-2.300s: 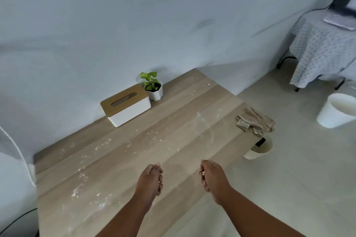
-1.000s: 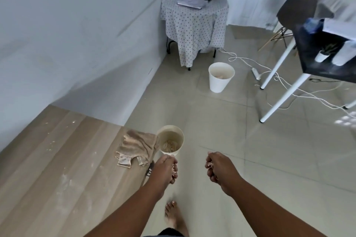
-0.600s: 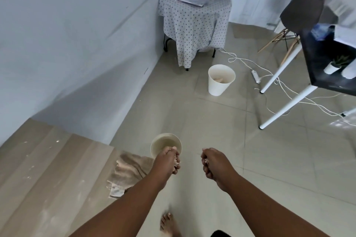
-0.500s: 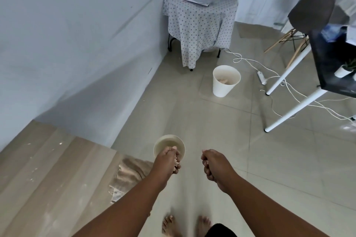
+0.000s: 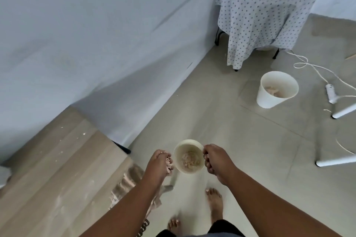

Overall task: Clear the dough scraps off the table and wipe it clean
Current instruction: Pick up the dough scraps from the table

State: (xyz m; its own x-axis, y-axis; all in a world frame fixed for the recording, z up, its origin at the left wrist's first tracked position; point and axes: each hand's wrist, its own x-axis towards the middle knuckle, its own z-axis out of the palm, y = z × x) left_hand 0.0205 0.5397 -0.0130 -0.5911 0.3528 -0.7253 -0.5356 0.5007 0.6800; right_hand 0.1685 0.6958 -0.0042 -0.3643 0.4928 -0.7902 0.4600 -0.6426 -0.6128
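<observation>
Both hands moved in over the small bin (image 5: 189, 157): left hand (image 5: 159, 163) at 9 o'clock, fingers curled round pale dough scraps (image 5: 169, 164); right hand (image 5: 215, 159) at 3, fist closed, probably on scraps too. More crumbly beige scraps lie inside.

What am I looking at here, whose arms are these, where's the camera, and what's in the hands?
There is no machine here: a person wears a camera on their head, so you see their own two bare arms from above. The left hand grips pale dough scraps beside a small cream bucket that already holds scraps. The right hand is curled on the bucket's other side; what it holds, if anything, is hidden. At the lower left is the wooden table, dusted with flour, with a tan cloth at its edge. Farther off, a white bin stands on the tiled floor.
</observation>
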